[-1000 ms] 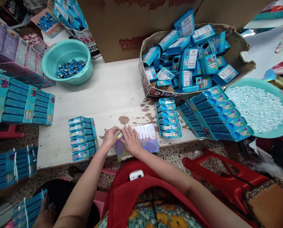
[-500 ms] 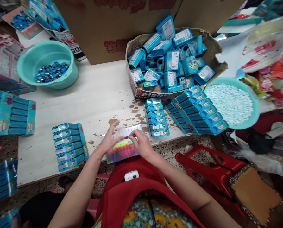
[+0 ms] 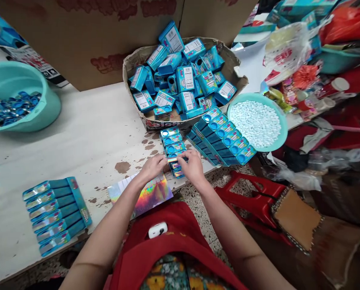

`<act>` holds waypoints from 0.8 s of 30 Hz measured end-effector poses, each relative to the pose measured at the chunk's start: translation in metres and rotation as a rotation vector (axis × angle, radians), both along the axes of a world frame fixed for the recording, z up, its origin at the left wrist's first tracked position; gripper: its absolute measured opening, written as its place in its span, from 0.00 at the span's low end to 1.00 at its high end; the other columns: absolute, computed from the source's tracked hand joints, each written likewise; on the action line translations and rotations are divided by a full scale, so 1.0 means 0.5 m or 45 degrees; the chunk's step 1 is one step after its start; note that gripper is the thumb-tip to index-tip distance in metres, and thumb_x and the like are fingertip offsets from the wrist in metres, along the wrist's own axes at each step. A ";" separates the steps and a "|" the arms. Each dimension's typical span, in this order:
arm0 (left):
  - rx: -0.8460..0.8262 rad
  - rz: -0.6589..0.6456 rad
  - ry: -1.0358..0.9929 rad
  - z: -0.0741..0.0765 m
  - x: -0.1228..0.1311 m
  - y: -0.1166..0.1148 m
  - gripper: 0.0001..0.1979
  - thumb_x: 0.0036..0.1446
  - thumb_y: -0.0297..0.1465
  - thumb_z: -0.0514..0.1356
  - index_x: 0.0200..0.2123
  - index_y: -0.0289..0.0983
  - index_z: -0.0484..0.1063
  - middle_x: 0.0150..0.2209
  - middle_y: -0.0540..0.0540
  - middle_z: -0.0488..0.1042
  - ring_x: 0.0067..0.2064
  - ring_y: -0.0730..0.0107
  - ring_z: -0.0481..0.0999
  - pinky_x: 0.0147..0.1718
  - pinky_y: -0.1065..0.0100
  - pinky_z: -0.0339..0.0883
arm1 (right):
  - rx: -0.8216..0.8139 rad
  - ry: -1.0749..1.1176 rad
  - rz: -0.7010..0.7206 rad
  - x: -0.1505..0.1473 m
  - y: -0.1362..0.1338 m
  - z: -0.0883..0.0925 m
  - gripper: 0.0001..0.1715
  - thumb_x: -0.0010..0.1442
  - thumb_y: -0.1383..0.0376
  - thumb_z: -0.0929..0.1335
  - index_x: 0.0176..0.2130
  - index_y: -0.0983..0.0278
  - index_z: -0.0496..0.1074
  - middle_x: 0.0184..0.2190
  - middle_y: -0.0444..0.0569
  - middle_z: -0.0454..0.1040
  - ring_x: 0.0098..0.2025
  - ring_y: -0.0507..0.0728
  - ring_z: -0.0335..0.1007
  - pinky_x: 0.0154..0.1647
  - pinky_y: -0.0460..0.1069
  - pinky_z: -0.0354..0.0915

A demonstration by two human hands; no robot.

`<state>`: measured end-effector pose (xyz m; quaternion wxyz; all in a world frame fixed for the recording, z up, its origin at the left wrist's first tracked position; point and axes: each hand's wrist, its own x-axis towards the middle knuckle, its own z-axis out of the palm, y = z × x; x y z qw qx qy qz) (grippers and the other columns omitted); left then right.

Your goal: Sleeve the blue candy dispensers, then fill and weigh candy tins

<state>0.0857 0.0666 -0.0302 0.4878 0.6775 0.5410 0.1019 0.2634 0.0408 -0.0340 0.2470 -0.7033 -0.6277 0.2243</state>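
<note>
My left hand [image 3: 152, 166] and my right hand [image 3: 193, 164] hold the two ends of a thin holographic sticker strip [image 3: 175, 159] stretched between them. The strip hovers over the near end of a row of small blue boxes [image 3: 171, 145] standing on the white table [image 3: 86, 137]. Just left of my left hand lies a holographic sticker sheet [image 3: 144, 192] at the table's front edge.
A torn cardboard tray of loose blue boxes [image 3: 180, 78] sits behind the row. A second row of blue boxes [image 3: 222, 135] leans by a teal bowl of white pellets [image 3: 257, 121]. A teal basin of blue caps [image 3: 15, 104] is far left; a finished pack [image 3: 56, 213] lies near left. Red stool [image 3: 252, 197] right.
Both hands left the holographic sheet with a strip peeled from it and moved right and forward over the row of blue boxes. The view swung to the right.
</note>
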 end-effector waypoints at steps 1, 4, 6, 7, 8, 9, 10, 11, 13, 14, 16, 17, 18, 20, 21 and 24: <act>0.037 -0.019 0.030 -0.010 0.006 0.007 0.16 0.58 0.38 0.47 0.25 0.37 0.66 0.24 0.49 0.69 0.28 0.70 0.66 0.28 0.70 0.55 | -0.012 -0.035 -0.016 0.000 0.007 -0.005 0.06 0.55 0.63 0.68 0.30 0.62 0.75 0.35 0.52 0.68 0.43 0.61 0.62 0.47 0.56 0.60; 0.070 0.015 0.053 -0.045 0.024 0.010 0.16 0.59 0.38 0.45 0.28 0.36 0.66 0.28 0.47 0.71 0.31 0.68 0.67 0.30 0.69 0.56 | -0.007 -0.095 -0.090 -0.006 0.018 -0.018 0.05 0.54 0.64 0.68 0.32 0.64 0.73 0.37 0.53 0.67 0.44 0.61 0.61 0.48 0.56 0.59; 0.015 0.080 0.018 -0.060 0.037 0.002 0.17 0.60 0.39 0.43 0.30 0.37 0.66 0.28 0.47 0.71 0.31 0.68 0.68 0.30 0.70 0.58 | 0.022 -0.069 -0.164 -0.008 0.020 -0.024 0.10 0.54 0.65 0.67 0.38 0.64 0.70 0.40 0.53 0.66 0.45 0.61 0.61 0.49 0.55 0.59; -0.019 0.104 0.006 -0.064 0.042 -0.003 0.18 0.61 0.39 0.42 0.31 0.37 0.66 0.27 0.47 0.71 0.30 0.68 0.69 0.30 0.70 0.58 | 0.031 -0.052 -0.197 -0.007 0.020 -0.025 0.13 0.53 0.66 0.67 0.41 0.65 0.68 0.41 0.53 0.66 0.46 0.61 0.61 0.49 0.55 0.60; -0.050 0.120 0.013 -0.064 0.047 -0.008 0.18 0.62 0.39 0.41 0.33 0.37 0.66 0.26 0.48 0.71 0.30 0.67 0.69 0.30 0.70 0.58 | 0.031 -0.042 -0.220 -0.006 0.022 -0.027 0.15 0.53 0.66 0.67 0.43 0.65 0.66 0.42 0.53 0.66 0.46 0.60 0.61 0.49 0.55 0.60; -0.072 0.128 0.035 -0.061 0.052 -0.011 0.19 0.62 0.40 0.41 0.34 0.37 0.66 0.25 0.48 0.71 0.29 0.67 0.70 0.29 0.70 0.58 | 0.019 -0.038 -0.227 -0.004 0.024 -0.027 0.16 0.53 0.67 0.66 0.44 0.64 0.65 0.42 0.53 0.66 0.47 0.60 0.62 0.48 0.54 0.60; -0.080 0.135 0.072 -0.058 0.056 -0.014 0.19 0.62 0.41 0.41 0.36 0.38 0.67 0.25 0.47 0.72 0.29 0.66 0.71 0.29 0.69 0.58 | -0.001 -0.042 -0.222 -0.003 0.026 -0.027 0.15 0.54 0.67 0.66 0.43 0.64 0.65 0.42 0.52 0.67 0.46 0.60 0.62 0.48 0.54 0.60; -0.078 0.147 0.127 -0.054 0.060 -0.015 0.19 0.62 0.41 0.41 0.38 0.38 0.67 0.27 0.46 0.73 0.30 0.65 0.72 0.30 0.69 0.58 | -0.022 -0.051 -0.212 -0.004 0.027 -0.028 0.14 0.54 0.67 0.65 0.43 0.63 0.65 0.42 0.52 0.67 0.46 0.60 0.62 0.48 0.54 0.60; -0.053 0.191 0.257 -0.048 0.067 -0.016 0.21 0.63 0.42 0.39 0.43 0.38 0.66 0.33 0.43 0.76 0.35 0.61 0.74 0.32 0.67 0.60 | -0.048 -0.074 -0.214 -0.008 0.029 -0.029 0.13 0.55 0.67 0.64 0.43 0.63 0.65 0.43 0.52 0.67 0.46 0.60 0.63 0.45 0.53 0.60; -0.047 0.204 0.313 -0.049 0.070 -0.017 0.22 0.63 0.42 0.38 0.46 0.38 0.66 0.36 0.40 0.76 0.38 0.59 0.75 0.33 0.66 0.60 | -0.049 -0.088 -0.227 -0.012 0.029 -0.030 0.13 0.56 0.66 0.64 0.43 0.62 0.65 0.43 0.53 0.66 0.46 0.60 0.63 0.44 0.53 0.61; -0.090 0.193 0.387 -0.056 0.075 -0.020 0.24 0.64 0.42 0.36 0.48 0.37 0.65 0.42 0.36 0.76 0.42 0.55 0.75 0.36 0.64 0.61 | -0.024 -0.120 -0.248 -0.018 0.026 -0.036 0.13 0.57 0.65 0.63 0.44 0.63 0.65 0.44 0.53 0.66 0.45 0.60 0.64 0.42 0.53 0.61; -0.127 0.179 0.404 -0.061 0.075 -0.023 0.25 0.63 0.42 0.37 0.48 0.36 0.66 0.43 0.35 0.75 0.43 0.54 0.75 0.36 0.63 0.62 | -0.005 -0.127 -0.249 -0.019 0.025 -0.039 0.12 0.58 0.64 0.62 0.44 0.63 0.65 0.44 0.54 0.65 0.45 0.60 0.64 0.42 0.53 0.61; -0.164 0.170 0.414 -0.066 0.073 -0.028 0.24 0.63 0.43 0.39 0.47 0.35 0.66 0.43 0.35 0.75 0.44 0.53 0.75 0.36 0.63 0.62 | 0.015 -0.124 -0.241 -0.018 0.024 -0.042 0.12 0.58 0.64 0.62 0.43 0.63 0.65 0.44 0.54 0.65 0.44 0.60 0.64 0.42 0.54 0.61; -0.188 0.172 0.426 -0.073 0.054 -0.042 0.22 0.61 0.44 0.43 0.45 0.36 0.68 0.42 0.36 0.76 0.43 0.53 0.74 0.36 0.63 0.62 | 0.059 -0.116 -0.201 -0.016 0.022 -0.044 0.12 0.58 0.64 0.62 0.43 0.64 0.66 0.42 0.54 0.66 0.44 0.61 0.63 0.44 0.55 0.61; -0.160 0.183 0.426 -0.074 0.035 -0.052 0.21 0.61 0.45 0.45 0.44 0.37 0.68 0.41 0.38 0.76 0.43 0.54 0.74 0.36 0.63 0.62 | 0.099 -0.125 -0.178 -0.016 0.020 -0.042 0.13 0.57 0.64 0.62 0.43 0.65 0.66 0.42 0.55 0.66 0.45 0.61 0.63 0.45 0.56 0.61; -0.008 0.234 0.474 -0.067 -0.071 -0.097 0.17 0.60 0.42 0.48 0.46 0.40 0.67 0.42 0.42 0.75 0.44 0.58 0.72 0.39 0.64 0.62 | 0.347 -0.196 -0.149 -0.036 -0.005 -0.021 0.17 0.57 0.66 0.64 0.47 0.67 0.65 0.48 0.60 0.65 0.52 0.65 0.58 0.53 0.62 0.55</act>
